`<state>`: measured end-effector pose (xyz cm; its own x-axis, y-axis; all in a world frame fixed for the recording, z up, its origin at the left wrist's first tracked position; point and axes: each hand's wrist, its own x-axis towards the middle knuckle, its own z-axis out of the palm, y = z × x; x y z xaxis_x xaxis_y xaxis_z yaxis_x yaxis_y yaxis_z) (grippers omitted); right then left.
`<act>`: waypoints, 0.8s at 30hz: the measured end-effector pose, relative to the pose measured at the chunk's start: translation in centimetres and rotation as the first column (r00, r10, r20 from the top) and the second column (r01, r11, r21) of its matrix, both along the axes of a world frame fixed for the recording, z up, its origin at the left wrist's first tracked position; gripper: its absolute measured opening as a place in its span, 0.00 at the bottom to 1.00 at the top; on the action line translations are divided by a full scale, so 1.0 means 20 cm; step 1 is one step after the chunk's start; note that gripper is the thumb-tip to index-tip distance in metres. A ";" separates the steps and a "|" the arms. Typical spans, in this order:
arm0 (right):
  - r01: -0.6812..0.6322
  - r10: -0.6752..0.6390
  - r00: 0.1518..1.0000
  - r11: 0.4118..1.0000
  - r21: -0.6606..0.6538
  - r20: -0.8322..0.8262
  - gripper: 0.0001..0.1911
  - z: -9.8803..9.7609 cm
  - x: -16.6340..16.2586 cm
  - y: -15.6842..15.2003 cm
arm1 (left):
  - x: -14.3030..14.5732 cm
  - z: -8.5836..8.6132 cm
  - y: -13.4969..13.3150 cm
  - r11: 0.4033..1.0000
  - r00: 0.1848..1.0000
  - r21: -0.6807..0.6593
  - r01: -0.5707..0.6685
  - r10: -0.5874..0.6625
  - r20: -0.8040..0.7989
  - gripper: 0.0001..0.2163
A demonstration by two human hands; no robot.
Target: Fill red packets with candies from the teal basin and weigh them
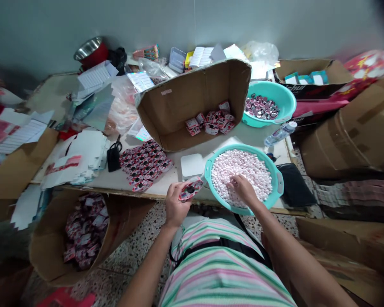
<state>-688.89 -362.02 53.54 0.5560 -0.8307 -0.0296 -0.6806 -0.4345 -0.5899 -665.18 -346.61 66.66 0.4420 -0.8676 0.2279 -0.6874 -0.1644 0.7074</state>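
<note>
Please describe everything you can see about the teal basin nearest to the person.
The teal basin is round, looks like plastic, and has a broad rim with a handle opening on its right side. It sits upright at the front edge of the table, slightly overhanging. It is nearly filled with small pale pink and white pieces. The right hand rests inside on the pieces. A white box lies just left of it.
</note>
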 end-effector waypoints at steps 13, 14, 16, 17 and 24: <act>0.109 -0.125 0.978 0.989 0.103 0.165 0.10 -0.02 0.05 0.10 | -0.13 0.01 -0.06 0.996 0.995 0.023 0.081 -0.080 -0.063 0.18; 0.131 -0.170 0.961 0.975 0.182 0.218 0.11 0.00 0.05 0.09 | -0.14 0.01 -0.07 0.997 0.995 0.024 0.075 -0.074 -0.062 0.18; 0.169 -0.277 0.909 0.928 0.331 0.312 0.12 0.04 0.03 0.08 | -0.14 0.02 -0.07 0.997 0.996 0.028 0.069 -0.067 -0.061 0.19; 0.188 -0.330 0.880 0.903 0.386 0.343 0.12 0.05 0.03 0.07 | -0.14 0.02 -0.07 0.997 0.996 0.030 0.069 -0.067 -0.061 0.19; 0.193 -0.679 0.614 0.623 0.759 0.402 0.14 0.12 -0.03 0.01 | -0.13 0.02 -0.09 0.999 0.998 0.010 0.054 -0.053 -0.038 0.17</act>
